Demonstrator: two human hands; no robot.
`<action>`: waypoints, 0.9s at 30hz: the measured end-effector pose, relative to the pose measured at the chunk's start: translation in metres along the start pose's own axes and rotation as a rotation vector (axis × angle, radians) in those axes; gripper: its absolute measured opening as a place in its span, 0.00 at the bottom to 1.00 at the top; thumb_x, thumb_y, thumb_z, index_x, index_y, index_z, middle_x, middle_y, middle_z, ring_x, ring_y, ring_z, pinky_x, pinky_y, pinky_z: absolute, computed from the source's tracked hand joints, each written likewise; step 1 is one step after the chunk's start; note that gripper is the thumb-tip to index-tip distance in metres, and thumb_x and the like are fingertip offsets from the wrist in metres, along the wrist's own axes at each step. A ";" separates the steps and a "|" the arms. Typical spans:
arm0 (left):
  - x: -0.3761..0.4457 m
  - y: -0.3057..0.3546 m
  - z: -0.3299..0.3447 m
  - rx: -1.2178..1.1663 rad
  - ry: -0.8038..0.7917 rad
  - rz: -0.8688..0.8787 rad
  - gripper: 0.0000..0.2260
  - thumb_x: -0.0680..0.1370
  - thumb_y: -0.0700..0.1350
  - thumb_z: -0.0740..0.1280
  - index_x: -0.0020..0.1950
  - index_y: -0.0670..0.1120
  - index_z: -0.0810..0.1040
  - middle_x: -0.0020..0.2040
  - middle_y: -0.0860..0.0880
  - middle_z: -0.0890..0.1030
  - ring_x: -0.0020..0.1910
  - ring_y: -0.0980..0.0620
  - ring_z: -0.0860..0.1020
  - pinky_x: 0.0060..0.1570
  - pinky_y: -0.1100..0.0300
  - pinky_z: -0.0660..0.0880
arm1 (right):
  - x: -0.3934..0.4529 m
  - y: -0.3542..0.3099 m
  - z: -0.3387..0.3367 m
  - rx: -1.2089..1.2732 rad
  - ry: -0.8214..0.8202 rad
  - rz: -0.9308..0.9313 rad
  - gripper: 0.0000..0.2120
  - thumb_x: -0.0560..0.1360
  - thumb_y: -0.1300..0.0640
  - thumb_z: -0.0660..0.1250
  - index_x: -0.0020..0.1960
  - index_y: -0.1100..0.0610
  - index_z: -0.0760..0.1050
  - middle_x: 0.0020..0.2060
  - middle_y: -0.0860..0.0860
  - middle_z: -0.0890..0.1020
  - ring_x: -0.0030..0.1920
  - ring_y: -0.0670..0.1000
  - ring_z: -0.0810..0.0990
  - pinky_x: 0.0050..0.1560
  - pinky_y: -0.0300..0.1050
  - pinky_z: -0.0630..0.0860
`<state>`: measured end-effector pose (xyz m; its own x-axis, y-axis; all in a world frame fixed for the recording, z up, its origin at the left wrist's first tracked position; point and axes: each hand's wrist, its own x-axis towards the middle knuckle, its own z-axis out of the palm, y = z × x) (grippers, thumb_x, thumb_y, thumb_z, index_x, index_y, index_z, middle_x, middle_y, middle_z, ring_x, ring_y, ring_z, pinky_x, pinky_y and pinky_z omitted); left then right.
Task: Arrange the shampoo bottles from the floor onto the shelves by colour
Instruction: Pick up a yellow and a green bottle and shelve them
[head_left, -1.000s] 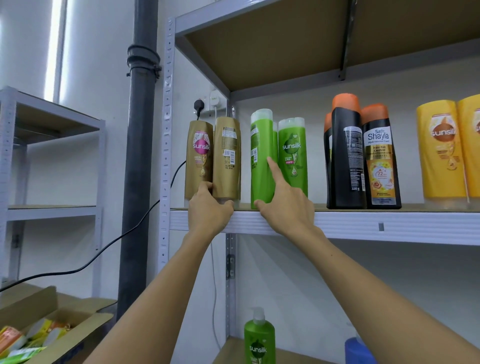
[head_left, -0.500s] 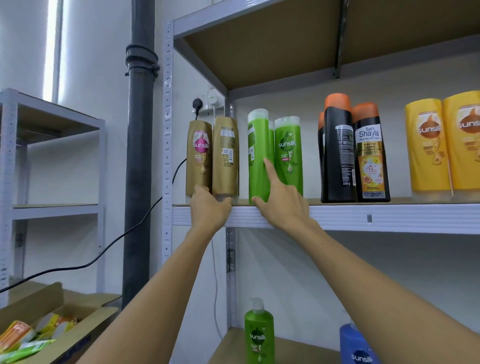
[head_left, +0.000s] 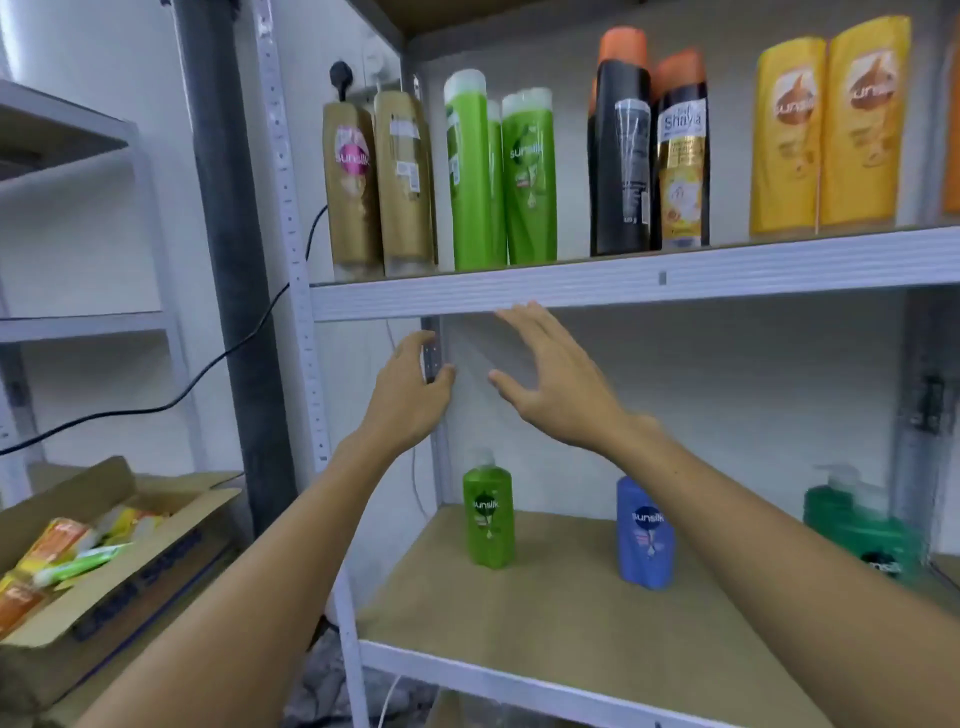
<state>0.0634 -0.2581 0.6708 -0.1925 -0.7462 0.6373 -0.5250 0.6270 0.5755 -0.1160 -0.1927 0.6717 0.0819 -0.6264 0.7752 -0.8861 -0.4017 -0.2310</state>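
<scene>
Hovering below the grey metal shelf (head_left: 623, 283) edge — left hand (head_left: 410, 389), right hand (head_left: 556, 379), fingers apart, holding nothing; green plastic shampoo bottles (head_left: 498, 176) upright above.

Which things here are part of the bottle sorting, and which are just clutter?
Job:
gold bottles
green bottles
black bottles
yellow bottles
green pump bottle
blue bottle
dark green pump bottle
upper shelf
lower shelf
left hand and right hand, both empty

Clutter:
cardboard box
black cable
drain pipe
</scene>
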 end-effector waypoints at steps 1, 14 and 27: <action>-0.014 -0.001 0.005 -0.017 -0.036 -0.024 0.21 0.84 0.48 0.62 0.76 0.47 0.63 0.75 0.48 0.69 0.73 0.48 0.68 0.61 0.61 0.65 | -0.014 0.001 0.004 0.050 -0.018 0.041 0.32 0.79 0.48 0.67 0.79 0.49 0.60 0.77 0.49 0.64 0.78 0.50 0.61 0.75 0.51 0.63; -0.188 -0.101 0.109 -0.053 -0.351 -0.259 0.18 0.84 0.44 0.61 0.74 0.45 0.67 0.69 0.45 0.72 0.68 0.45 0.72 0.60 0.61 0.67 | -0.228 0.033 0.114 0.272 -0.277 0.464 0.34 0.77 0.52 0.71 0.79 0.51 0.61 0.70 0.56 0.72 0.69 0.55 0.73 0.70 0.46 0.67; -0.339 -0.232 0.184 -0.045 -0.589 -0.599 0.19 0.84 0.45 0.61 0.75 0.45 0.66 0.62 0.49 0.73 0.63 0.49 0.74 0.56 0.60 0.69 | -0.400 0.059 0.215 0.354 -0.601 0.763 0.35 0.79 0.52 0.70 0.81 0.51 0.57 0.72 0.58 0.71 0.71 0.56 0.71 0.68 0.46 0.68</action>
<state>0.0981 -0.1918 0.2268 -0.2998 -0.9427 -0.1466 -0.6452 0.0872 0.7590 -0.1028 -0.1090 0.2219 -0.1448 -0.9882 -0.0499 -0.6207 0.1301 -0.7732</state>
